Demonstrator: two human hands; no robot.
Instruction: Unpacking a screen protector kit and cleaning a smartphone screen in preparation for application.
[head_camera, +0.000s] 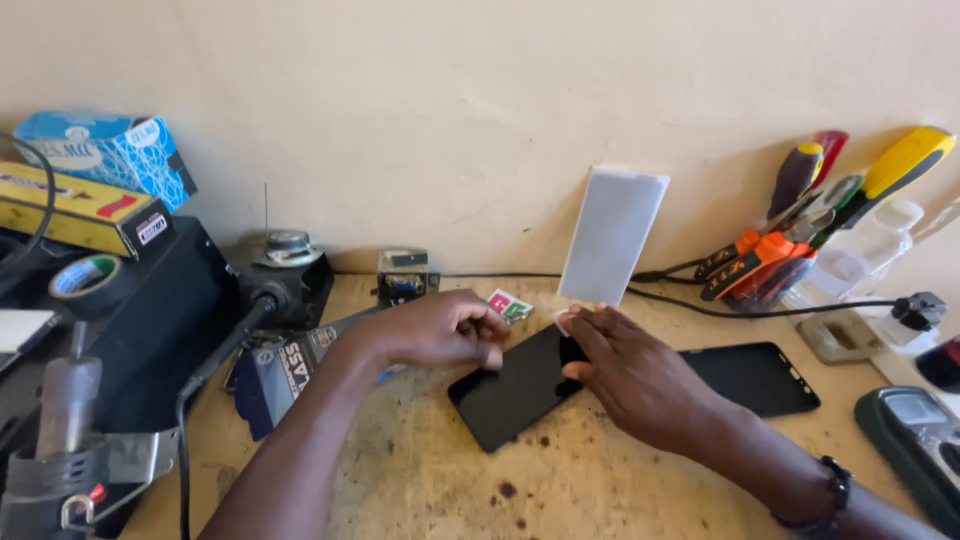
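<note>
- Black glass: a dark phone (515, 390) lies slanted on my stained wooden bench (440, 480), screen up, between both my hands.
- My left hand (440, 330) curls loosely at the phone's upper left edge, fingertips resting there, probably to steady it; I cannot tell whether it pinches anything.
- My right hand (640, 375) lies across the phone's right end, thumb and forefinger closed on a small pale tab (563, 320) at the top corner, as if peeling or placing a film.
- A second phone (755, 375) lies flat just behind my right wrist.
- A white sheet (612, 235) leans on the wall, kept upright and off the bench.
- Screwdrivers (800, 230) stand in a clear jar, far right.
- A small pink-and-green packet (510, 303) sits by my left knuckles.
</note>
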